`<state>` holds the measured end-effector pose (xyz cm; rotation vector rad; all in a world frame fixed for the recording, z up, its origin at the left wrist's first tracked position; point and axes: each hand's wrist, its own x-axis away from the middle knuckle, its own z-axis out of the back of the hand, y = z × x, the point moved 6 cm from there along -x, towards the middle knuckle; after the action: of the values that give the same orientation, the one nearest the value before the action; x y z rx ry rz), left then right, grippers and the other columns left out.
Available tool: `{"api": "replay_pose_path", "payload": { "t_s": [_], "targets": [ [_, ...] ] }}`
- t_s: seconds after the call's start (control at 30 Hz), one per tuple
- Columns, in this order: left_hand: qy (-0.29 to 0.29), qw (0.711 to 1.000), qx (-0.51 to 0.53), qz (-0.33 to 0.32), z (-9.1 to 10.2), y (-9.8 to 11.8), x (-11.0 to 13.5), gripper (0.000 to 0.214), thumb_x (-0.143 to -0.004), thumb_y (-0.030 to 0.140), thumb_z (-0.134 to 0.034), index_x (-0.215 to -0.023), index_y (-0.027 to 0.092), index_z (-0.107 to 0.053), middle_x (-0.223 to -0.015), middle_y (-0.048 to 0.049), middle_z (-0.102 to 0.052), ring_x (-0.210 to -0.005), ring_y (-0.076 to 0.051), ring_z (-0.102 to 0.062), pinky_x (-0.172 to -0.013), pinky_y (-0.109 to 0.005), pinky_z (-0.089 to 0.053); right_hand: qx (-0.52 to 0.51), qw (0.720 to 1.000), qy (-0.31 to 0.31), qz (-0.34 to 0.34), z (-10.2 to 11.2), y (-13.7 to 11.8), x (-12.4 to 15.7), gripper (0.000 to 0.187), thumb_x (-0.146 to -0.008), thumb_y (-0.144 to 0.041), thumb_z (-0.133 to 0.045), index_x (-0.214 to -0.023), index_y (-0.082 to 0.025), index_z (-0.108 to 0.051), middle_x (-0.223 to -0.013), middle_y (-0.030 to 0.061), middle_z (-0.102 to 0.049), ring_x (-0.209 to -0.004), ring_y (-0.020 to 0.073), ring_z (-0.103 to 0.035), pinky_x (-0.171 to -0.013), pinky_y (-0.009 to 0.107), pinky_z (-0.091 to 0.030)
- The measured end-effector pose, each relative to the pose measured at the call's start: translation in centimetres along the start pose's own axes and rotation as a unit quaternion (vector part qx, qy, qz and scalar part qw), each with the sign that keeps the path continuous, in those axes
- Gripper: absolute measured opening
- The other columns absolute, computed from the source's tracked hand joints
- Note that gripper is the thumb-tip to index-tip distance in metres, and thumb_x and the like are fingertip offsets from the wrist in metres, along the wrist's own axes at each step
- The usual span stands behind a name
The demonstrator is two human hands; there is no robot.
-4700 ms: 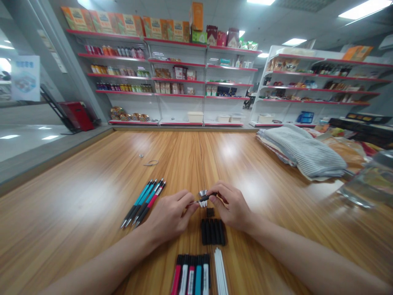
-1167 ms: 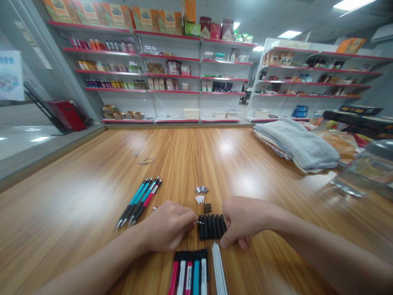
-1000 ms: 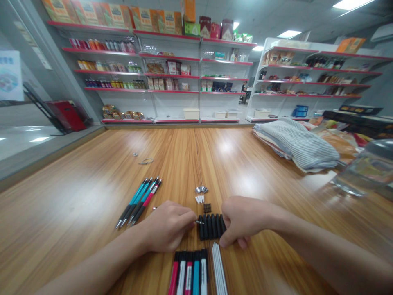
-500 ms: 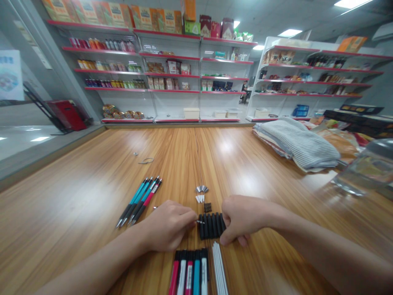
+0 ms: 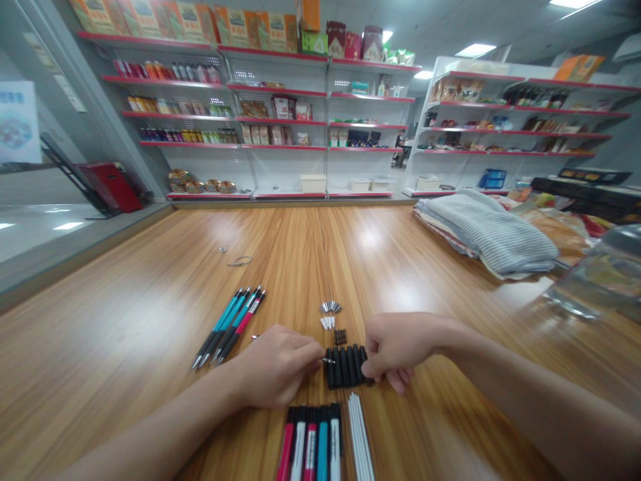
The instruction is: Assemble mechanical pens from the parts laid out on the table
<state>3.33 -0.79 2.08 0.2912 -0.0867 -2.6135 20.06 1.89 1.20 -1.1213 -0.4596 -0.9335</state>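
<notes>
My left hand (image 5: 278, 366) pinches a thin pen refill (image 5: 326, 360), whose dark tip pokes out past the fingers and whose far end shows at the hand's other side. My right hand (image 5: 395, 344) is closed over the right end of a row of black pen barrels (image 5: 343, 367) and seems to grip the last one. Just above lie small metal tips (image 5: 330, 306), white pieces (image 5: 327, 323) and tiny dark parts (image 5: 340, 337). Assembled teal and red pens (image 5: 229, 326) lie left of my left hand. Below are capped pen barrels (image 5: 310, 441) and white tubes (image 5: 359, 437).
Everything lies on a wooden table (image 5: 150, 321). A folded striped cloth (image 5: 488, 234) and a glass container (image 5: 598, 280) stand at the right. A rubber band (image 5: 240, 262) lies farther back. Red-edged shop shelves (image 5: 280, 113) line the far side.
My right hand has risen slightly and the last black barrel now sits askew at the row's end. My left hand has hardly moved; earlier both hands were together above the metal tips.
</notes>
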Motion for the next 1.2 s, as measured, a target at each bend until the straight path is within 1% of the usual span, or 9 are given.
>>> {"api": "replay_pose_path", "payload": {
  "t_s": [0.17, 0.33, 0.53, 1.03, 1.2],
  "targets": [
    [0.004, 1.0, 0.0, -0.002, 0.21, 0.14, -0.1, 0.016, -0.09, 0.019, -0.038, -0.085, 0.018, -0.053, -0.068, -0.0015, -0.058, -0.059, -0.015, -0.052, -0.052, -0.031, -0.032, -0.012, 1.0, 0.004, -0.003, 0.31, 0.16, 0.06, 0.018, -0.071, -0.026, -0.052, -0.067, -0.012, -0.063, -0.053, -0.0001, -0.063, -0.047, 0.0105, -0.058, -0.047, 0.019, -0.048],
    [0.005, 1.0, 0.005, -0.003, 0.13, 0.04, -0.07, 0.016, -0.091, 0.019, -0.038, -0.088, 0.018, -0.054, -0.069, -0.0015, -0.059, -0.059, -0.015, -0.053, -0.053, -0.031, -0.032, -0.018, 1.0, 0.003, -0.006, 0.46, -0.07, 0.11, 0.017, -0.07, -0.024, -0.052, -0.065, -0.013, -0.063, -0.052, -0.0007, -0.062, -0.046, 0.0103, -0.057, -0.047, 0.02, -0.047],
    [-0.001, 1.0, -0.001, -0.003, -0.09, 0.0, 0.01, 0.015, -0.09, 0.019, -0.038, -0.088, 0.018, -0.053, -0.069, -0.0014, -0.058, -0.059, -0.015, -0.053, -0.053, -0.031, -0.032, -0.011, 1.0, 0.017, -0.012, 0.75, -0.1, 0.25, 0.018, -0.069, -0.024, -0.052, -0.064, -0.011, -0.064, -0.051, 0.0002, -0.061, -0.045, 0.0096, -0.055, -0.047, 0.019, -0.046],
    [0.017, 1.0, 0.003, -0.017, -0.06, -0.03, 0.06, 0.015, -0.091, 0.019, -0.039, -0.089, 0.018, -0.053, -0.069, -0.0023, -0.059, -0.059, -0.015, -0.054, -0.052, -0.029, -0.033, -0.019, 1.0, 0.025, -0.004, 0.52, -0.62, 0.1, 0.014, -0.069, -0.021, -0.051, -0.063, -0.014, -0.062, -0.049, -0.0022, -0.06, -0.045, 0.0099, -0.055, -0.047, 0.02, -0.046],
    [0.023, 1.0, 0.004, -0.017, 0.22, 0.12, -0.02, 0.014, -0.09, 0.019, -0.04, -0.087, 0.018, -0.054, -0.067, -0.0017, -0.058, -0.057, -0.014, -0.053, -0.051, -0.028, -0.033, -0.019, 1.0, 0.018, 0.0, 0.42, -0.56, 0.01, 0.016, -0.071, -0.021, -0.05, -0.063, -0.014, -0.062, -0.048, -0.0033, -0.06, -0.045, 0.0097, -0.056, -0.047, 0.02, -0.046]
  ]
}}
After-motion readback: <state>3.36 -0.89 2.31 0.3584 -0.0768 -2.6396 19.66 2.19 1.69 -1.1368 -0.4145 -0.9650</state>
